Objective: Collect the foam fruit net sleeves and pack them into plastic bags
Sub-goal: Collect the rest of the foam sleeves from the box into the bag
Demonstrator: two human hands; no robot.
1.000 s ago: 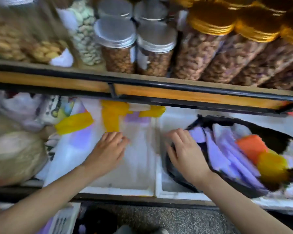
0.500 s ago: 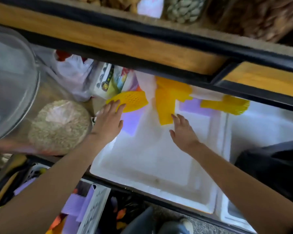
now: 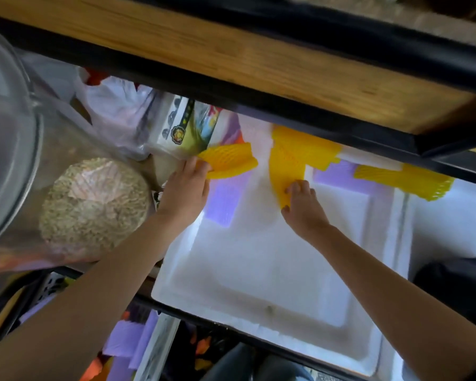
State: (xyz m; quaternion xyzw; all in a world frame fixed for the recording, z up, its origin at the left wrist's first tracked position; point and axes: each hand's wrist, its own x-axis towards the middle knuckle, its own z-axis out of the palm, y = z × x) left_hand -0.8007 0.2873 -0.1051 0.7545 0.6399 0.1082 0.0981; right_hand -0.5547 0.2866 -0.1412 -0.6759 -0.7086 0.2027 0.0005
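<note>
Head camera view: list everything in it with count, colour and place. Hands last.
left yellow sleeve: one, yellow, far-left of the foam box
middle yellow sleeve: one, yellow, far edge of the box
right yellow sleeve: one, yellow, far right, untouched
purple sleeves: at least two, purple, beneath the yellow ones
white foam box: one, white, centre
wooden shelf: one, brown with black frame, top
clear jar: one, clear, beige grain inside, left
white plastic bag: one, white, behind the jar
printed carton: one, multicoloured, beside the bag
black bag: one, black, right edge
left hand: grips the left yellow sleeve
right hand: grips the middle yellow sleeve
</note>
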